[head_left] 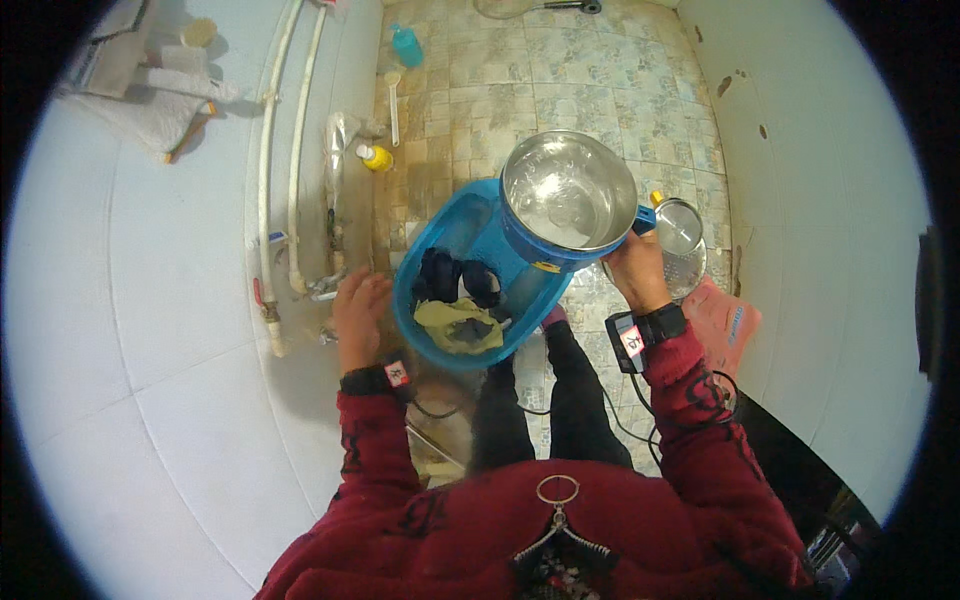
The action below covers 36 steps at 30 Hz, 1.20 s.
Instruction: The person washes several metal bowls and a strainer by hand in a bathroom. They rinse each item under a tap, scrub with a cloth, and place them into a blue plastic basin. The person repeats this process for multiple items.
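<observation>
My right hand grips the handle side of a blue pot with a steel inner wall, which holds some clear liquid. The pot is over the right part of an oval blue plastic basin. Dark cloth items and a yellow-green cloth item lie in the basin. My left hand is to the left of the basin, near the wall taps, with nothing seen in it; its fingers are slightly apart.
White pipes with a red-handled valve run along the left wall. A yellow bottle, a white long-handled brush and a teal pump bottle are beyond. Right: a steel lid and a pink packet.
</observation>
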Motion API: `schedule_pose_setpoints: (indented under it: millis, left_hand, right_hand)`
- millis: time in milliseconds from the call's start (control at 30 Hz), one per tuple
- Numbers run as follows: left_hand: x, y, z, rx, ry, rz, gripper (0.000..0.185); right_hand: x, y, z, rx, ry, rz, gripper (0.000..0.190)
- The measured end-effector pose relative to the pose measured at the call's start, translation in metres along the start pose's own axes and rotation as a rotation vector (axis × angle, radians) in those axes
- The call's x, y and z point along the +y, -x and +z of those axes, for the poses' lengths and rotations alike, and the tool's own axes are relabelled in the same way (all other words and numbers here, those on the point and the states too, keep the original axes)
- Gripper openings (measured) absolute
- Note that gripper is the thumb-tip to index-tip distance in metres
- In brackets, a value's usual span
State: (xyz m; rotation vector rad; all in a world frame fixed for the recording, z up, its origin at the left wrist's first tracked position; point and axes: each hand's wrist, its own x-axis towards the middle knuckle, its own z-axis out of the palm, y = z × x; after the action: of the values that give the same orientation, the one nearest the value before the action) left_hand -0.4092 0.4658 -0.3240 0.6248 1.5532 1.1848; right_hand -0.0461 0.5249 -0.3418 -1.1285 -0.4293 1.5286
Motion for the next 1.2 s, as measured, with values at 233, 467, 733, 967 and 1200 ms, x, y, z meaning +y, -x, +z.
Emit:
schedule_pose_setpoints:
  millis: [233, 467, 733, 967, 1200]
  left_hand:
    - [0.154, 0.018, 0.148, -0.798, -0.222, 0.223, 0.029]
    - [0.17, 0.006, 0.242, -1.15, -1.099, 0.84, 0.028]
    - [0.162, 0.028, 0.227, -1.209, -1.324, 0.914, 0.022]
    - [0.148, 0.08, 0.256, -1.047, -0.931, 0.614, 0.023]
    - [0.137, 0.077, 0.282, -0.867, -0.938, 0.775, 0.021]
  right_hand:
    - [-0.046, 0.026, 0.016, -0.012, 0.118, -0.049, 0.031]
    - [-0.077, 0.049, 0.027, -0.159, 0.157, -0.088, 0.037]
    - [-0.09, 0.047, 0.028, -0.083, 0.137, -0.119, 0.037]
    - [-0.077, 0.035, 0.02, 0.01, 0.08, -0.188, 0.036]
    - [-0.061, 0.035, 0.019, 0.031, -0.015, -0.166, 0.038]
